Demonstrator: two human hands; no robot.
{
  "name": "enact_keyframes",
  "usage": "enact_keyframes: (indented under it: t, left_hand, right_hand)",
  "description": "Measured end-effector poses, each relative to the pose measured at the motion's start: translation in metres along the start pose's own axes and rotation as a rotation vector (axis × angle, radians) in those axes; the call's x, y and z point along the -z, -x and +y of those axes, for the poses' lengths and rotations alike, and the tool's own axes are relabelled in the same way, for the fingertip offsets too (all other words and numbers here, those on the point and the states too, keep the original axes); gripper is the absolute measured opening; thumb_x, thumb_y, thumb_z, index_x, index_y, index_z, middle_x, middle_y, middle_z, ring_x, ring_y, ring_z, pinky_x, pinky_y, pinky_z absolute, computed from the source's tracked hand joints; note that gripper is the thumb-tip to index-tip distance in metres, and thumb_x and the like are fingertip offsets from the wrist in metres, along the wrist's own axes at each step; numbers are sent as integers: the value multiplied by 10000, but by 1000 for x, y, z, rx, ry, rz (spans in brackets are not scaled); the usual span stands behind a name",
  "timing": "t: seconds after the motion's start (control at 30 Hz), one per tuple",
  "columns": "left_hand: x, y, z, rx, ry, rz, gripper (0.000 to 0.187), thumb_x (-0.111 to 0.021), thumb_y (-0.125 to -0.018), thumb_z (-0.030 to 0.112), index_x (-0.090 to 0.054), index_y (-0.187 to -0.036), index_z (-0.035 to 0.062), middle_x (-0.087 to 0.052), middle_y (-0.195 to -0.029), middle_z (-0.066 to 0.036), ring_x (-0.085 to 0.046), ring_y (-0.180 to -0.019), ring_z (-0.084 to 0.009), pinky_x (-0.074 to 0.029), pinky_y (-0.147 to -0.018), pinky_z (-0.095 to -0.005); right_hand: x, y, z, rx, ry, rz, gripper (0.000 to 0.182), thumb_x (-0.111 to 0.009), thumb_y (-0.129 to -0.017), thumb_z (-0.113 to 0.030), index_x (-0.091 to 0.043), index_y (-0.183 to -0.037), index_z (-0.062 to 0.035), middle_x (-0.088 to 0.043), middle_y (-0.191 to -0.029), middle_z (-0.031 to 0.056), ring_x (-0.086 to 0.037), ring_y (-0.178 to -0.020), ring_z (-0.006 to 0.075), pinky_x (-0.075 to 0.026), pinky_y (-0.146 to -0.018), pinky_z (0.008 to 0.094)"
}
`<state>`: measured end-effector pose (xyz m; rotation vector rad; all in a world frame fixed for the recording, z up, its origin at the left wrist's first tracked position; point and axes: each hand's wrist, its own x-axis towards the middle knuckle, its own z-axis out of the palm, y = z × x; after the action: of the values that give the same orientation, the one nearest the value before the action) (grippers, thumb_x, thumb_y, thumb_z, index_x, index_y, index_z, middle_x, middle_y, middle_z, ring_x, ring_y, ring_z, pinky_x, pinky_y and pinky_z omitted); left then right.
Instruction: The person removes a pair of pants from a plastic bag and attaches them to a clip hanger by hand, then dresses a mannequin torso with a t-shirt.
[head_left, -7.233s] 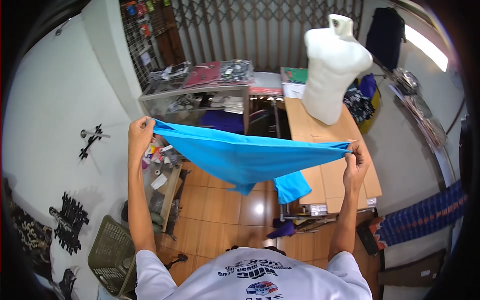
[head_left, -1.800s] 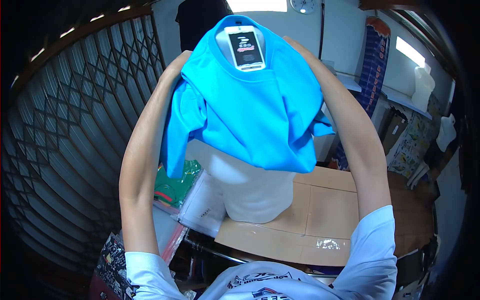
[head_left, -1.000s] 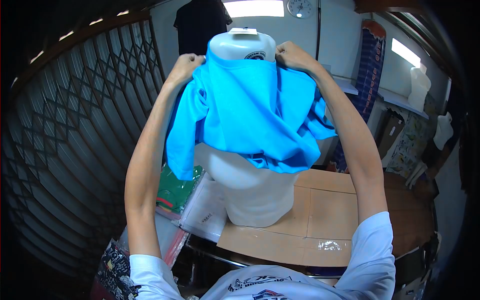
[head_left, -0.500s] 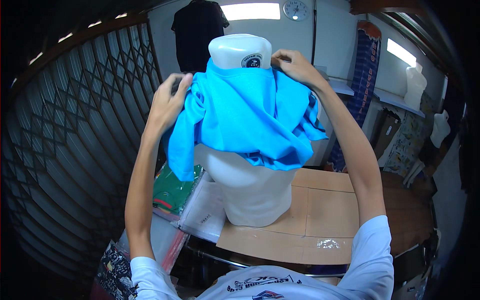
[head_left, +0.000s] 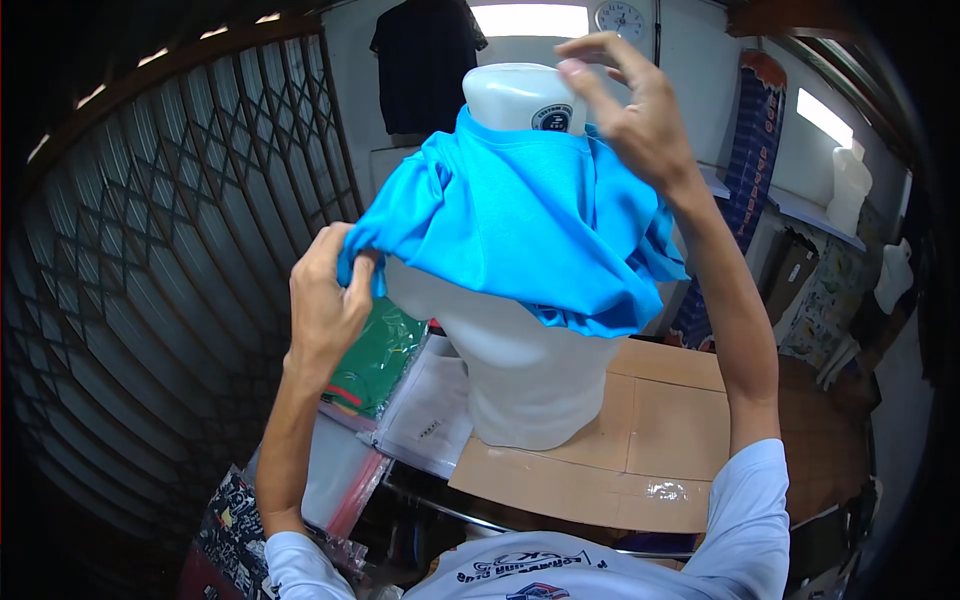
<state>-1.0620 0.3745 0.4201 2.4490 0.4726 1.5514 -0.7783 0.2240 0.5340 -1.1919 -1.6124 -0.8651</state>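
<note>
A bright blue T-shirt (head_left: pixel 520 205) hangs bunched around the neck and shoulders of a white mannequin torso (head_left: pixel 535 385). Its collar encircles the neck, and the lower chest is bare. On the left, my left hand (head_left: pixel 330 295) pinches the shirt's sleeve end and holds it out from the shoulder. My right hand (head_left: pixel 635 115) is raised beside the mannequin's neck, fingers apart and holding nothing. Behind that hand, folds of the shirt gather over the far shoulder. A round dark label is on the mannequin's neck.
The mannequin stands on a flattened cardboard sheet (head_left: pixel 675 425). Left of it lie a plastic-wrapped green garment (head_left: pixel 380 355) and a white package (head_left: pixel 425 415). A folding metal gate (head_left: pixel 190 230) lines the left side. A black shirt (head_left: pixel 425 70) hangs on the back wall.
My left hand has moved down and taken hold of the sleeve, pulling it outward. My right hand has lifted away from the collar. The view has shifted slightly.
</note>
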Motion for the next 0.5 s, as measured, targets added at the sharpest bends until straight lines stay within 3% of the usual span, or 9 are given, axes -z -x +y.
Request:
enact_keyframes:
  t: [0.07, 0.13, 0.23, 0.27, 0.33, 0.37, 0.4, 0.47, 0.5]
  left_hand:
    - [7, -9, 8, 59, 73, 23, 100, -567, -913, 74, -594, -909, -22, -587, -696, -92, -569, -645, -122, -463, -624, -299]
    - [14, -25, -2, 52, 140, 17, 146, -540, -954, 115, -586, -957, -23, -559, -771, -14, -503, -701, -83, -435, -651, -262]
    - [17, -58, 11, 9, 350, 56, 258, -544, -983, 231, -624, -1003, -14, -607, -795, -23, -538, -691, -75, -452, -637, -244]
    - [13, -69, 13, -16, 427, 79, 288, -544, -992, 260, -628, -1040, -12, -614, -817, -20, -549, -703, -76, -462, -654, -237]
    - [5, -85, 20, 6, 714, 63, 375, -519, -1008, 339, -621, -1128, -1, -636, -882, -25, -582, -757, -78, -485, -704, -216]
    - [6, -93, 6, -7, 669, 4, 525, -453, -1010, 469, -605, -1182, -3, -645, -923, -53, -604, -858, -111, -488, -815, -246]
    - [-2, -96, 11, 19, 788, 76, 652, -393, -995, 562, -589, -1219, -18, -656, -983, -92, -604, -958, -147, -459, -880, -282]
    - [-8, -107, -8, 149, 807, 21, 719, -352, -985, 602, -577, -1244, -31, -663, -1014, -128, -601, -1016, -179, -432, -916, -308]
    - [-12, -109, -21, 170, 638, -41, 668, -348, -991, 590, -576, -1214, 3, -643, -1044, -87, -594, -947, -137, -447, -849, -268]
  right_hand:
    - [-12, -3, -22, 52, -11, -80, 482, -654, -872, -427, -631, -1156, -39, -651, -1113, 205, -606, -1107, 310, -469, -998, 417]
    - [-28, -9, -34, 99, -20, -158, 556, -680, -835, -471, -622, -1175, -35, -645, -1125, 223, -600, -1122, 341, -472, -999, 454]
    - [-61, -22, -34, 495, 193, 28, 695, -736, -740, -509, -621, -1200, 0, -676, -1030, 230, -687, -877, 341, -559, -793, 442]
    - [-65, -30, -34, 492, 192, 29, 695, -736, -740, -509, -621, -1200, 0, -676, -1030, 230, -687, -877, 341, -559, -793, 442]
    - [-69, -45, -31, 231, 121, -312, 556, -725, -755, -412, -663, -1124, 0, -699, -945, 210, -697, -780, 341, -572, -735, 440]
    - [-70, -53, -22, 165, 77, -330, 410, -684, -771, -320, -701, -1037, -9, -705, -861, 185, -700, -764, 321, -572, -754, 402]
    - [-64, -56, -24, 106, 148, -320, 351, -578, -806, -155, -633, -1103, 23, -676, -971, 242, -672, -843, 383, -557, -819, 440]
    - [-58, -64, 5, 182, 191, -189, 338, -538, -868, -190, -632, -1123, 11, -676, -992, 250, -673, -848, 389, -554, -832, 464]
    - [-59, -63, 4, 179, 197, -191, 338, -538, -868, -190, -632, -1123, 11, -676, -992, 250, -673, -848, 389, -554, -832, 464]
